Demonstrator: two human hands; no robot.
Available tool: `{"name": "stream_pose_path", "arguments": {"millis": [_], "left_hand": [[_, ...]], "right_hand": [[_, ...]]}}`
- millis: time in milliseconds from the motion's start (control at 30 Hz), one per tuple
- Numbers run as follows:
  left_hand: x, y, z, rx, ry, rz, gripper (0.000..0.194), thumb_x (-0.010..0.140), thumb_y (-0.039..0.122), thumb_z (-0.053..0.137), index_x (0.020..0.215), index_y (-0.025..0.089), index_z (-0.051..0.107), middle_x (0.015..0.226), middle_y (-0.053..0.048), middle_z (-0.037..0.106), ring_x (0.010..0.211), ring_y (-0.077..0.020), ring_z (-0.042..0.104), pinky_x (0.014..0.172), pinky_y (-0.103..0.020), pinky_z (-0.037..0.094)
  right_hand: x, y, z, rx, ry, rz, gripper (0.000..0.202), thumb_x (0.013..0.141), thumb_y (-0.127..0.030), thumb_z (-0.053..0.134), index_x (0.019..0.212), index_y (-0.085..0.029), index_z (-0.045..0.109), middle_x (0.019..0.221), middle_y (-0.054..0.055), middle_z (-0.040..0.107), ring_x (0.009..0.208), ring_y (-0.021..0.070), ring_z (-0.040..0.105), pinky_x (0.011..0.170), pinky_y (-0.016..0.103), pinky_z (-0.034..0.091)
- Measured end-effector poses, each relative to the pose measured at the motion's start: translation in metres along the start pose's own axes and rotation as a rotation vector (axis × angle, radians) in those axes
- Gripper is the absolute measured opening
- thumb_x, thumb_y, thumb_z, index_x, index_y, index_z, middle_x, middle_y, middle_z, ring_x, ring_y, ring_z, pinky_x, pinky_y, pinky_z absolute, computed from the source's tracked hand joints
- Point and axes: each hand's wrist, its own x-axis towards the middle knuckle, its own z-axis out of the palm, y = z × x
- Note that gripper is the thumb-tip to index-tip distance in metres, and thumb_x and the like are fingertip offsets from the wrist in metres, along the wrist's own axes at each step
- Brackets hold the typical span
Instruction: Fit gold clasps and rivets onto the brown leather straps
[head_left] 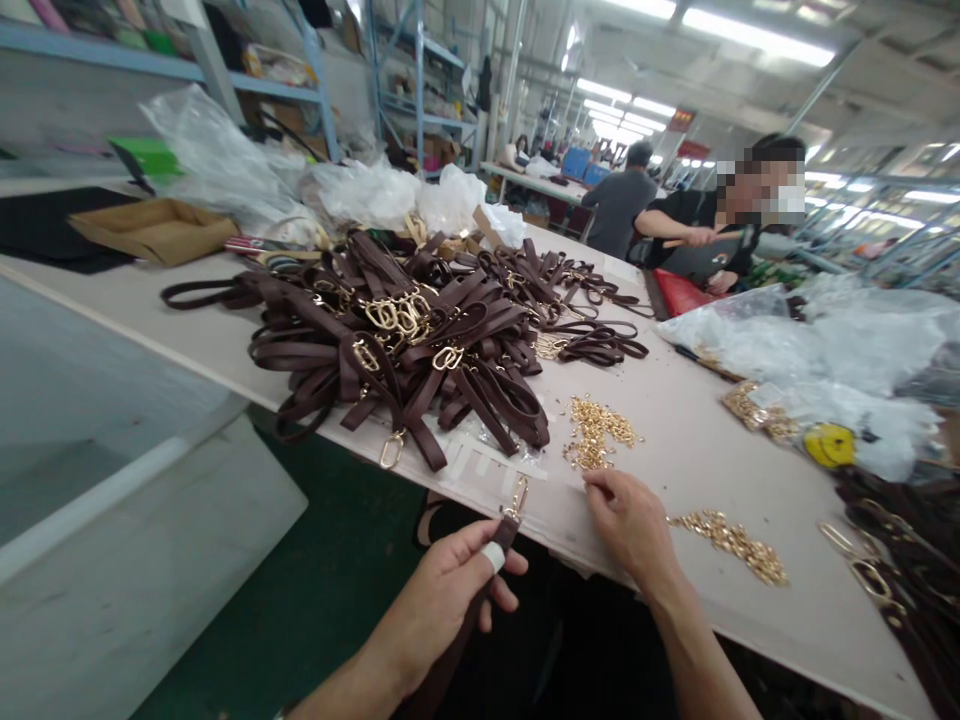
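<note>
In my left hand is a dark brown leather strap with a gold clasp at its upper end, held over the table's near edge. White tape wraps one of that hand's fingers. My right hand rests on the table with thumb and forefinger pinched together, close to a pile of small gold metal pieces. Whatever lies between those fingertips is too small to make out. A second pile of gold pieces lies to the right of this hand. Left of the first pile is a large heap of brown straps with gold rings.
More brown straps with gold rings lie at the right edge. Behind them are clear plastic bags and a yellow tape roll. A cardboard tray sits back left. A co-worker works across the table beside a red piece.
</note>
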Motion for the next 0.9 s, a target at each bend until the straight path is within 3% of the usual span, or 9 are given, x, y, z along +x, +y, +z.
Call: {"name": "stream_pose_path", "arguments": {"millis": [233,433,667,900], "left_hand": [[0.002,0.002,0.003,0.002,0.009,-0.019,0.032,0.093,0.035,0.055,0.115,0.013,0.063,0.102,-0.009,0.069,0.066,-0.0111,0.061,0.05,-0.02,0.042],[0.004,0.001,0.002,-0.016,0.007,-0.027,0.031,0.093,0.035,0.054,0.114,0.013,0.063,0.103,-0.009,0.07,0.066,-0.0108,0.061,0.05,-0.02,0.042],[0.009,-0.002,-0.004,-0.032,-0.009,-0.039,0.031,0.093,0.035,0.055,0.113,0.014,0.063,0.1,-0.008,0.07,0.067,-0.0113,0.062,0.05,-0.019,0.041],[0.008,0.009,0.001,-0.036,0.0,-0.022,0.029,0.093,0.035,0.054,0.107,0.013,0.066,0.098,-0.008,0.07,0.066,-0.0105,0.061,0.049,-0.018,0.04]], "right_hand": [[0.004,0.007,0.004,0.009,0.045,0.049,0.02,0.092,-0.026,0.052,0.099,-0.022,0.07,0.095,0.003,0.074,0.086,0.0208,0.067,0.08,0.033,0.049],[0.007,-0.003,0.007,-0.069,-0.019,-0.069,0.02,0.095,-0.023,0.053,0.104,-0.022,0.071,0.1,0.005,0.072,0.094,0.0232,0.063,0.085,0.035,0.045],[0.011,-0.011,0.012,-0.419,-0.026,-0.224,0.027,0.092,-0.015,0.057,0.117,-0.018,0.069,0.111,0.008,0.071,0.094,0.0283,0.057,0.08,0.04,0.04],[0.02,-0.004,0.019,-0.329,0.006,-0.284,0.022,0.094,-0.017,0.055,0.11,-0.016,0.07,0.103,0.008,0.074,0.093,0.0244,0.06,0.087,0.036,0.043]]}}
